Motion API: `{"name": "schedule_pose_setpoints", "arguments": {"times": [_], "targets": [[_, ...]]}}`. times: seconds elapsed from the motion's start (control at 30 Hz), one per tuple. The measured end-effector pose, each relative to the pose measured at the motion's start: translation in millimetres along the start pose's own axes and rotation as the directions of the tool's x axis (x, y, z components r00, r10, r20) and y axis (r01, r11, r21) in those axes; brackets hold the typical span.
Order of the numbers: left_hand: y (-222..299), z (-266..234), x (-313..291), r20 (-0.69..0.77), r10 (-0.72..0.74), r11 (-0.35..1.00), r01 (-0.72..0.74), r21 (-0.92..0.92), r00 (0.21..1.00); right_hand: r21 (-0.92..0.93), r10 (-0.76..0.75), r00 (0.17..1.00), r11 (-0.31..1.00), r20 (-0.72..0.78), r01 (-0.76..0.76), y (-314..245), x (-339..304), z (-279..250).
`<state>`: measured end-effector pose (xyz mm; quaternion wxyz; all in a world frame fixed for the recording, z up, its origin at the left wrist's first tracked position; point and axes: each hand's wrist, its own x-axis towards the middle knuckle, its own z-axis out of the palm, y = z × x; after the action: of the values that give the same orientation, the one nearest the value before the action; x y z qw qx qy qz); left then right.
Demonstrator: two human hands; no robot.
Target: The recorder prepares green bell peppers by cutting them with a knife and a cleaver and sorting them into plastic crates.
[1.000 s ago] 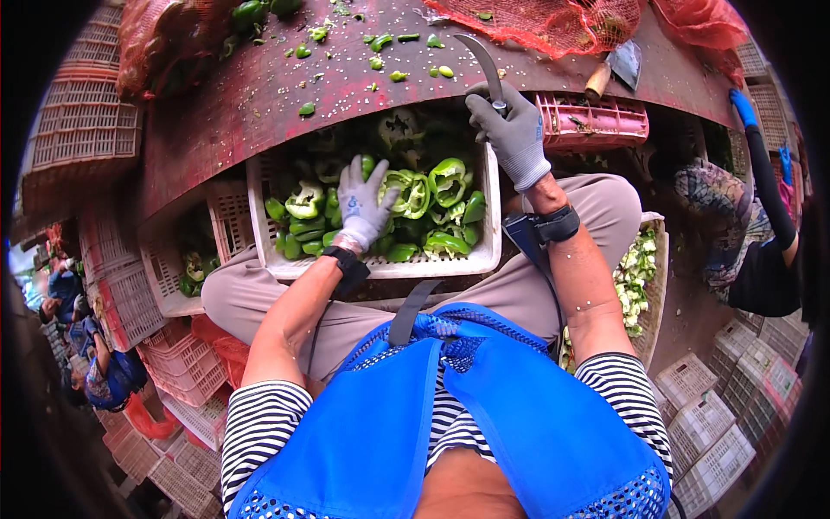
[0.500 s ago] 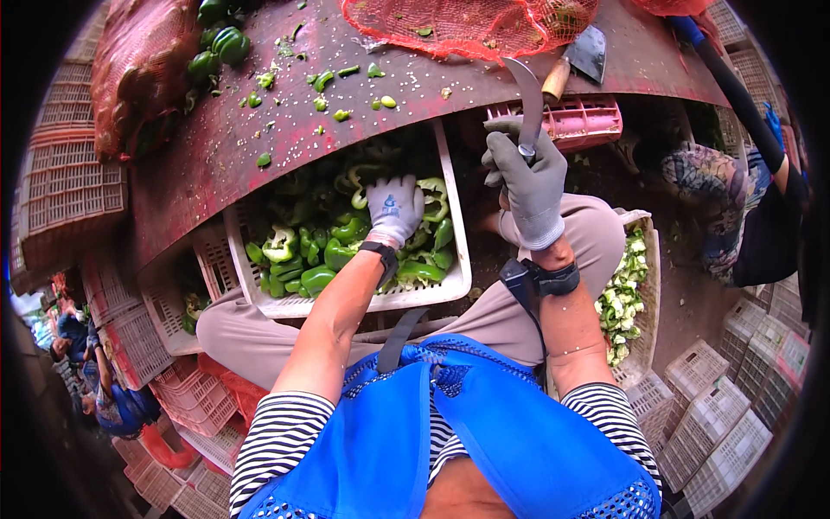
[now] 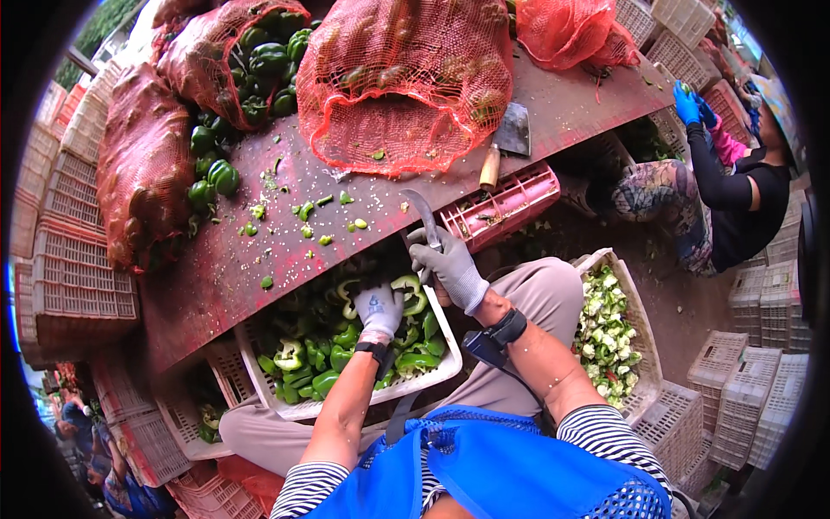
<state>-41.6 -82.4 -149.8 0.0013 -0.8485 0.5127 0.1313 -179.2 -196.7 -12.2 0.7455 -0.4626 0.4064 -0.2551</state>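
Note:
My left hand, in a pale glove, reaches down among cut green peppers in a white plastic crate. Its fingertips point away and are hidden, so I cannot tell whether it grips a pepper. My right hand, in a grey glove, is closed around the handle of a curved knife. The blade points up and away, just over the table's near edge. Pale cut pepper cores fill another crate beside my right knee.
Red mesh sacks and whole green peppers lie on the dark table, with scattered seeds and scraps. A wooden-handled cleaver rests near a pink crate. At right sits another person; stacked crates flank both sides.
The view has tilted up, showing more of the table, sacks and the other person. My right hand and the knife have come left, closer to my left hand, which stays among the cut peppers.

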Motion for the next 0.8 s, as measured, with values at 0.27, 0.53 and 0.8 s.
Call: {"name": "schedule_pose_setpoints", "arguments": {"times": [0.27,0.53,0.8], "targets": [[-0.9,-118.3,9.5,-0.369,0.191,0.932,-0.286,-0.222,0.909,0.488,-0.277,0.961,0.836,-0.018,0.25,-68.7,4.7,-27.8],[94.8,-167.4,180.0,-0.282,0.335,0.93,-0.363,-0.052,0.899,0.72,0.113,0.953,0.682,-0.282,0.132,-62.8,35.9,-46.0],[231.2,-170.1,274.7,-0.294,0.506,0.86,-0.502,0.096,0.811,0.646,-0.061,0.944,0.715,-0.323,0.268,-73.1,28.4,-72.1]]}}
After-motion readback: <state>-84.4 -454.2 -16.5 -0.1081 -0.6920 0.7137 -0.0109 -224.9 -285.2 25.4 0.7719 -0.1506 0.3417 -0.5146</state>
